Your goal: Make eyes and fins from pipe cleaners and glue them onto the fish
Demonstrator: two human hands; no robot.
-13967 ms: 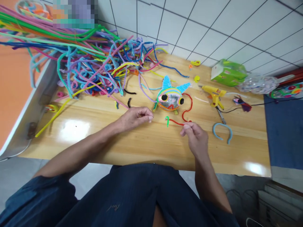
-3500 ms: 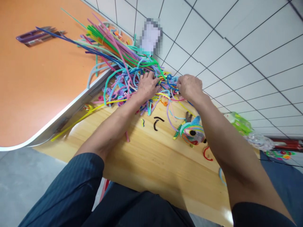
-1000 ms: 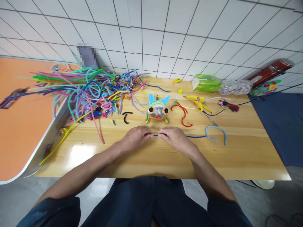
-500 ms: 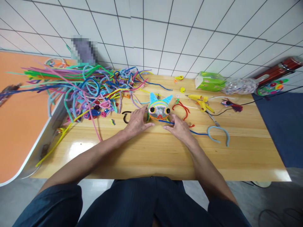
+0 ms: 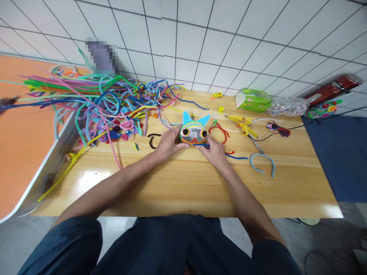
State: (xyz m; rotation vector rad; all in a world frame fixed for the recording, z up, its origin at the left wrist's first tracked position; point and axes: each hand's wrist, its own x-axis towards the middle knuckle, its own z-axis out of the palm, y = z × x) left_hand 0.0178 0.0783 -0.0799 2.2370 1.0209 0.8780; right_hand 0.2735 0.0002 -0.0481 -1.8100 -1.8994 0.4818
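A round craft head (image 5: 195,133) with blue pointed ears, black-and-yellow eyes and a red mouth stands on the wooden table between my hands. My left hand (image 5: 168,144) grips its left side, thumb across the lower front. At its right side, my right hand (image 5: 213,151) closes on the head and on a dark blue pipe cleaner (image 5: 236,157), which runs along the front base and out to the right beyond the hand. Curved red pipe cleaners (image 5: 222,133) lie just behind my right hand, and black curved pieces (image 5: 151,142) lie left of my left hand.
Piled pipe cleaners (image 5: 111,101) cover the back left. At right are a yellow glue gun (image 5: 242,123) with a cord, scissors (image 5: 256,145), a light blue curved pipe cleaner (image 5: 268,157), a green package (image 5: 252,100) and a red flask (image 5: 332,91). An orange tabletop (image 5: 25,141) adjoins at left.
Both hands have closed in on the craft head, thumbs now against its lower front. The blue pipe cleaner's free end has shifted left, away from the light blue curve.
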